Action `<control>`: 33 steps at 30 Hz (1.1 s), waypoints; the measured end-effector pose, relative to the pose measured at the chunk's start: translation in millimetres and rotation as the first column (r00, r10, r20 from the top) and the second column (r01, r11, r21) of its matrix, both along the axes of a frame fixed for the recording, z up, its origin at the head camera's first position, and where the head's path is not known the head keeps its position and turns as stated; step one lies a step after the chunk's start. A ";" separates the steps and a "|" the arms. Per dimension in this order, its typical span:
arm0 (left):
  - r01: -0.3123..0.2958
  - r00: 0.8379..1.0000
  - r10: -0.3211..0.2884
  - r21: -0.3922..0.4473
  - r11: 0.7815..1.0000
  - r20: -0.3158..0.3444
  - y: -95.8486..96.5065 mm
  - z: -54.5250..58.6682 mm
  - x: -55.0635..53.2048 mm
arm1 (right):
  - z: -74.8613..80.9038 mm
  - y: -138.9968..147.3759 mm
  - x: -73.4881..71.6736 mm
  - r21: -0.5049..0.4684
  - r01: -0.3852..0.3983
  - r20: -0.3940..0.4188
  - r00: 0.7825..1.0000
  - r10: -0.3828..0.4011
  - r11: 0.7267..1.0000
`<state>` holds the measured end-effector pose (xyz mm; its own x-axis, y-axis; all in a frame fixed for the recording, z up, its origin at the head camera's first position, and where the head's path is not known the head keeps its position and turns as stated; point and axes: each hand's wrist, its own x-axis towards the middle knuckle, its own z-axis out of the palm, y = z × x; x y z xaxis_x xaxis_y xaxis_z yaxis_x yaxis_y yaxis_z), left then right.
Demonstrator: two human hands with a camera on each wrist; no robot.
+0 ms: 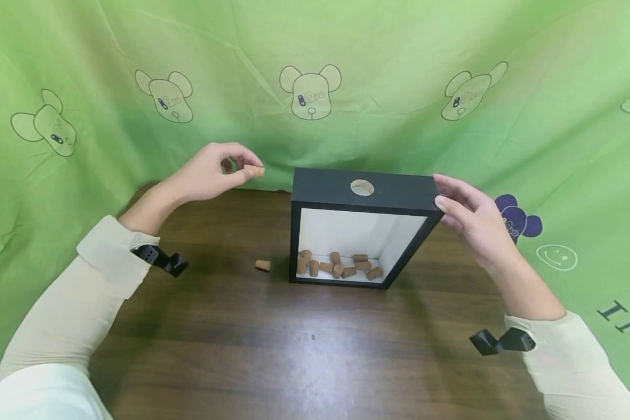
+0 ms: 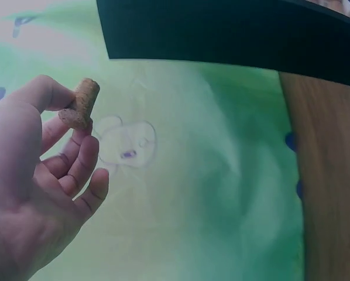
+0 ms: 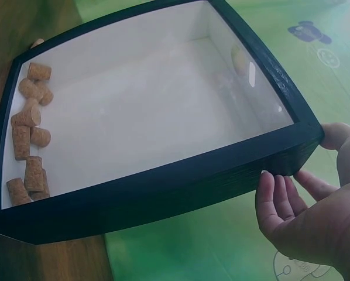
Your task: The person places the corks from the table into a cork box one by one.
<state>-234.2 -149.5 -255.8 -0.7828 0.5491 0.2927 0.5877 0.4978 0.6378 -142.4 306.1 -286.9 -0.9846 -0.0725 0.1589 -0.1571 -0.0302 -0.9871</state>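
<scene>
Between thumb and fingertips my left hand (image 1: 210,172) pinches a cork (image 1: 254,171), up in the air left of the black box frame. In the left wrist view a second cork end seems to show against the held cork (image 2: 87,96); whether these are two corks I cannot tell. The black box frame (image 1: 331,185) stands upright on the table, with a round hole (image 1: 362,187) in its top and a clear front. Several corks (image 1: 338,270) lie on its white floor. My right hand (image 1: 472,219) grips the box's upper right corner, thumb on the near side.
One loose cork (image 1: 263,265) lies on the brown wooden table (image 1: 231,338), just left of the box. A green cloth (image 1: 378,87) printed with bear heads hangs behind the table and down both sides.
</scene>
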 end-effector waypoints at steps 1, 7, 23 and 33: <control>0.011 1.000 -0.011 0.004 1.000 0.003 3.0 3.4 0.2 | 0.0 0.0 -0.1 0.002 0.000 0.000 1.000 0.000 1.000; 0.074 0.997 -0.074 0.001 0.997 -0.003 23.4 22.1 -0.3 | 0.4 -0.1 -0.1 0.000 0.001 -0.005 1.000 -0.001 1.000; 0.223 0.974 -0.224 -0.028 0.974 -0.029 82.7 48.3 0.2 | 1.9 -0.6 -0.1 0.007 0.016 -0.002 1.000 -0.016 1.000; 0.298 0.954 -0.295 0.061 0.953 -0.052 116.6 42.0 -3.6 | 0.7 -0.4 -1.7 -0.002 0.005 0.005 1.000 -0.005 1.000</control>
<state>-237.8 -32.9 -213.8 -0.5741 0.7327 0.3654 0.7290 0.2541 0.6357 -144.1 305.7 -286.2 -0.9857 -0.0676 0.1542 -0.1524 -0.0312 -0.9878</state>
